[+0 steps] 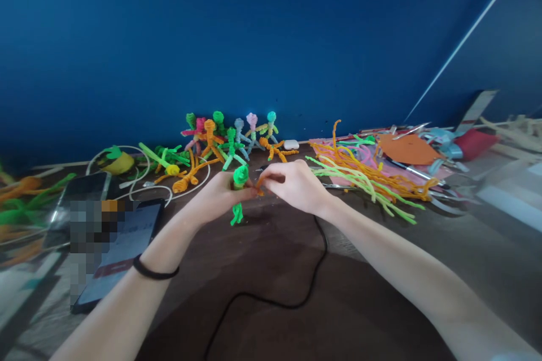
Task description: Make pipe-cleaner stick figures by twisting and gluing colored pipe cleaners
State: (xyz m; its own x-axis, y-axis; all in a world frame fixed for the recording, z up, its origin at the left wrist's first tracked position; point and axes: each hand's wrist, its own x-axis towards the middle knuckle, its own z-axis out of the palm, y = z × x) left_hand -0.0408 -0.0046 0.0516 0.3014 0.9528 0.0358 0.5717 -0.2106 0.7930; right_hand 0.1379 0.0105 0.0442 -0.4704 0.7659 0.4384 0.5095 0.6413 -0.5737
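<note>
My left hand (218, 194) is closed around a green pipe-cleaner figure (239, 192), whose coiled head sticks up above the fingers and whose leg hangs below. My right hand (294, 183) pinches an orange pipe cleaner (259, 182) right beside the figure, its fingertips touching those of the left hand. Both hands hover just above the dark wooden table (296, 282). A black band sits on my left wrist.
Several finished pipe-cleaner figures (231, 138) stand in a row against the blue wall. A heap of loose orange and green pipe cleaners (364, 175) lies to the right, with orange paper (409, 149) and scissors behind. Two phones (122, 242) lie left. A black cable (271, 299) runs across the table.
</note>
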